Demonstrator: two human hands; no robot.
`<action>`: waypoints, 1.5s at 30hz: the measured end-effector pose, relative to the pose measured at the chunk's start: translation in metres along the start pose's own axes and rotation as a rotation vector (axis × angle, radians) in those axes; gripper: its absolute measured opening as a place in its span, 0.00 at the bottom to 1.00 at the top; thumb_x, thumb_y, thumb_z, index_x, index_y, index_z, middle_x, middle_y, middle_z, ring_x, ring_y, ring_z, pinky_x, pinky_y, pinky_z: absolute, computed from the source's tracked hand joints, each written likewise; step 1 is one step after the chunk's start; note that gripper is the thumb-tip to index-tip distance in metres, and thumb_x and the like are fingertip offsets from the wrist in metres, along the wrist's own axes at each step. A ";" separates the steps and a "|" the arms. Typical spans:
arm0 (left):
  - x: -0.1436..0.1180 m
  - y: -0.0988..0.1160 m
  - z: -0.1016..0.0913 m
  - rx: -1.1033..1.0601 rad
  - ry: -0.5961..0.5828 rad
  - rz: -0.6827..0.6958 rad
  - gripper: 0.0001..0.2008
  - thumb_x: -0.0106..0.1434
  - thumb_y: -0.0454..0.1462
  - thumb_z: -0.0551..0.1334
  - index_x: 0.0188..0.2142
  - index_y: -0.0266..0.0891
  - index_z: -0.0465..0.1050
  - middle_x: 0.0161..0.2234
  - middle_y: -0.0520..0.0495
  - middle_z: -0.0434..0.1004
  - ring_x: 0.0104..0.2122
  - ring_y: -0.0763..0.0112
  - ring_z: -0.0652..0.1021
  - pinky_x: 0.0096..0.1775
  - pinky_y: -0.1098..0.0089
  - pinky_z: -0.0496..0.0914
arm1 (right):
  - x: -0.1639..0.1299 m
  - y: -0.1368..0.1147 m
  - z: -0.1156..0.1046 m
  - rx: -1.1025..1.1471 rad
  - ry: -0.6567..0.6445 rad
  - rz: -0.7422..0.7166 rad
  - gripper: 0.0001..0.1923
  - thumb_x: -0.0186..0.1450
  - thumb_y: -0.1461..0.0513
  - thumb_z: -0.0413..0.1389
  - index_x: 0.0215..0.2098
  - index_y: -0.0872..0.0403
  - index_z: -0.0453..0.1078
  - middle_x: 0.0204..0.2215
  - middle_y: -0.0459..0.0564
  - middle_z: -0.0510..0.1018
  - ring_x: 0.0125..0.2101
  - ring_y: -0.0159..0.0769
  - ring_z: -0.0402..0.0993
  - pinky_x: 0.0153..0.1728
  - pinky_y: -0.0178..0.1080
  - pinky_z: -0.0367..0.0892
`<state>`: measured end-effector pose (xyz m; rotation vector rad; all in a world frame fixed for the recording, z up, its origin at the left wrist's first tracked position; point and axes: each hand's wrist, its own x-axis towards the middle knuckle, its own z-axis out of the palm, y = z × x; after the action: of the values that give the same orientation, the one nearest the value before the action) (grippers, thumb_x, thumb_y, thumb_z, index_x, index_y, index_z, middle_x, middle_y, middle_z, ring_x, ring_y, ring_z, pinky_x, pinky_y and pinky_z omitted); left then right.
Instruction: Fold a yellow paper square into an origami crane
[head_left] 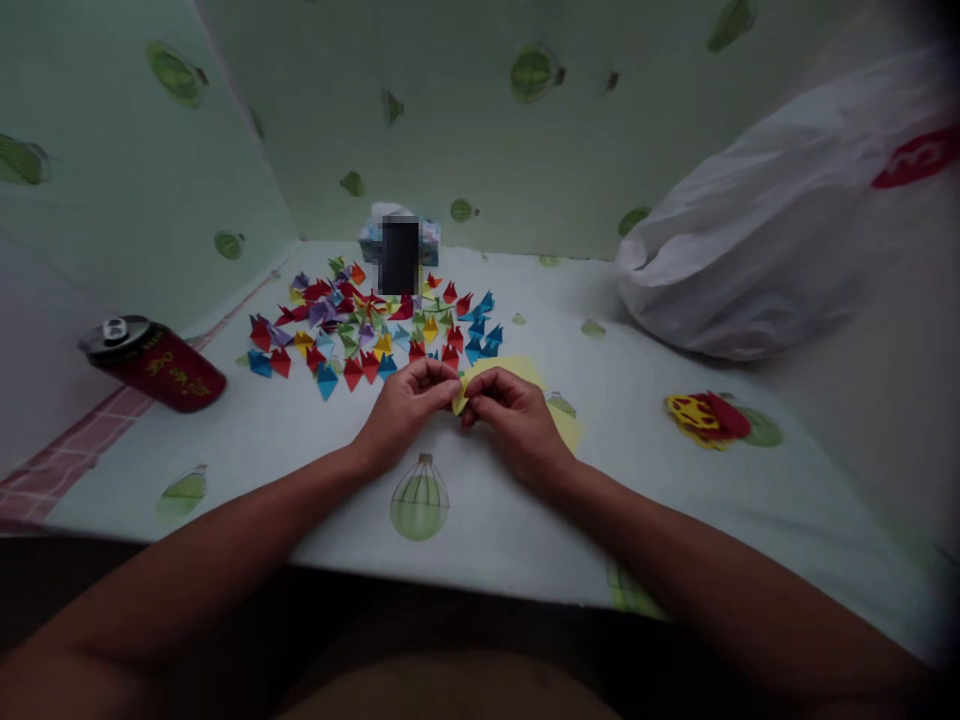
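Right in front of the big pile of folded paper pieces, both my hands are pinched onto one small yellow paper piece. My left hand has its fingertips closed on the left edge of it, and my right hand grips the right side, thumb and fingers curled tight. The two hands are basically touching each other over the paper, held just above the table. Can't really tell how far the fold has gone, the piece is mostly hidden by my fingers

Just behind my right hand, on the near side of the pile, there's a stack of yellow paper sheets lying flat, partly covered by my hand. The pile itself is a spread of red, blue, yellow, green and purple pointed bits, all close together. Behind the pile sits a tissue box against the back wall, with a blurred dark thing in front of it

Well off to the left of the pile a red can lies on its side. Far right of the pile there's a little heap of red and yellow paper scraps, and behind that a big white plastic bag slumped on the table. The cloth on the table is pale with green balloon prints
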<state>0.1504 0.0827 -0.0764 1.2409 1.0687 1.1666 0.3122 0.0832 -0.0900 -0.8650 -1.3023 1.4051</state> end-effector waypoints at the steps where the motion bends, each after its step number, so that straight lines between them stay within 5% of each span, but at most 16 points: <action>1: 0.000 0.000 0.000 -0.001 -0.001 0.001 0.10 0.55 0.39 0.67 0.34 0.37 0.71 0.30 0.52 0.73 0.29 0.74 0.74 0.34 0.72 0.70 | 0.000 0.000 0.000 -0.008 -0.009 -0.004 0.03 0.59 0.66 0.57 0.31 0.52 0.69 0.22 0.41 0.75 0.24 0.31 0.72 0.32 0.38 0.69; 12: 0.002 -0.004 -0.002 -0.036 -0.033 -0.021 0.13 0.56 0.40 0.69 0.37 0.38 0.69 0.29 0.53 0.74 0.29 0.75 0.75 0.34 0.72 0.68 | 0.003 0.002 -0.003 0.073 -0.096 0.122 0.10 0.62 0.58 0.61 0.29 0.54 0.67 0.22 0.43 0.75 0.20 0.28 0.69 0.26 0.35 0.63; 22: 0.004 -0.009 -0.005 0.029 -0.163 -0.096 0.14 0.61 0.44 0.65 0.28 0.35 0.70 0.23 0.53 0.70 0.24 0.77 0.71 0.30 0.73 0.65 | 0.004 0.000 -0.004 0.192 -0.087 0.230 0.11 0.59 0.57 0.63 0.27 0.54 0.67 0.21 0.43 0.74 0.19 0.28 0.68 0.24 0.34 0.63; 28: 0.004 -0.009 -0.006 0.077 -0.146 0.130 0.09 0.63 0.38 0.63 0.43 0.39 0.70 0.36 0.51 0.72 0.32 0.74 0.76 0.38 0.70 0.71 | 0.009 -0.003 -0.008 0.455 -0.035 0.403 0.08 0.56 0.62 0.62 0.26 0.55 0.67 0.19 0.43 0.72 0.17 0.28 0.66 0.21 0.34 0.63; 33: 0.004 -0.007 -0.006 0.278 -0.113 0.327 0.05 0.60 0.35 0.65 0.37 0.38 0.72 0.37 0.49 0.71 0.35 0.72 0.75 0.39 0.70 0.70 | 0.009 -0.004 -0.007 0.486 -0.104 0.495 0.06 0.56 0.64 0.60 0.27 0.56 0.67 0.18 0.42 0.71 0.16 0.27 0.64 0.19 0.34 0.61; 40: 0.005 -0.005 -0.007 0.124 -0.010 0.126 0.10 0.57 0.39 0.68 0.32 0.37 0.70 0.28 0.52 0.73 0.28 0.74 0.75 0.33 0.71 0.70 | 0.003 -0.001 -0.003 0.171 -0.041 0.204 0.12 0.62 0.55 0.61 0.31 0.53 0.65 0.23 0.41 0.74 0.18 0.27 0.68 0.22 0.33 0.61; 45: 0.006 -0.005 -0.005 0.084 -0.053 0.045 0.11 0.55 0.39 0.69 0.30 0.37 0.69 0.26 0.53 0.73 0.27 0.75 0.75 0.32 0.72 0.72 | 0.004 -0.001 -0.005 -0.035 -0.052 0.025 0.12 0.60 0.58 0.64 0.30 0.53 0.66 0.21 0.40 0.73 0.20 0.27 0.69 0.26 0.34 0.62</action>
<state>0.1461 0.0895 -0.0812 1.3602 1.0640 1.1259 0.3159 0.0883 -0.0896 -0.8755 -1.3634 1.4365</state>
